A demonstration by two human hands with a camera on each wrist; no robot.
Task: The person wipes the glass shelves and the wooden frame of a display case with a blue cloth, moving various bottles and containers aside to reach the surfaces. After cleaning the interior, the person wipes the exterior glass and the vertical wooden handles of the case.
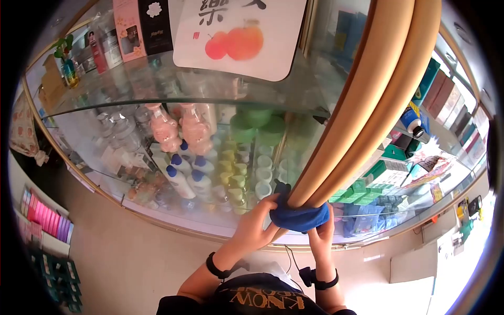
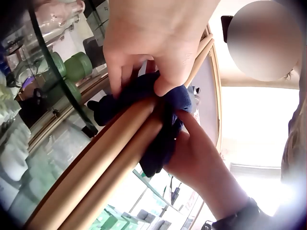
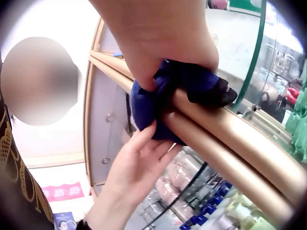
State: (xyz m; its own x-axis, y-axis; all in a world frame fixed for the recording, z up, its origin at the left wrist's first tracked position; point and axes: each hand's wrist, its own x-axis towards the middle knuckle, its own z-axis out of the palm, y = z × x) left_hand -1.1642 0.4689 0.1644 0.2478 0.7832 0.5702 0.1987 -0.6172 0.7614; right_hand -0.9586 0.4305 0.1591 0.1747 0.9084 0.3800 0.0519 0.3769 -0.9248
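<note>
A person stands at a curved glass display cabinet point(image 1: 105, 100) and holds a blue cloth point(image 1: 302, 216) wrapped around a pair of tan, rounded rails point(image 1: 367, 105) that run up the cabinet's front edge. The cloth sits low on the rails, bunched around both of them. The left hand point(image 1: 256, 223) is on the cloth's left side; the left wrist view shows its fingers and thumb curled over the cloth and pressing it against the rails. The right hand point(image 1: 321, 233) grips the cloth from the right and underneath, its fingers closed round the fabric and the rails, as the right wrist view shows. The two hands lie close together, with the cloth between them. Behind the glass stand pink bottles point(image 1: 164, 128), white bottles with blue caps point(image 1: 178, 178), green jars point(image 1: 257, 123) and, to the right, green boxes point(image 1: 370, 184). A white sign with painted peaches point(image 1: 239, 42) stands on the cabinet top.
</note>
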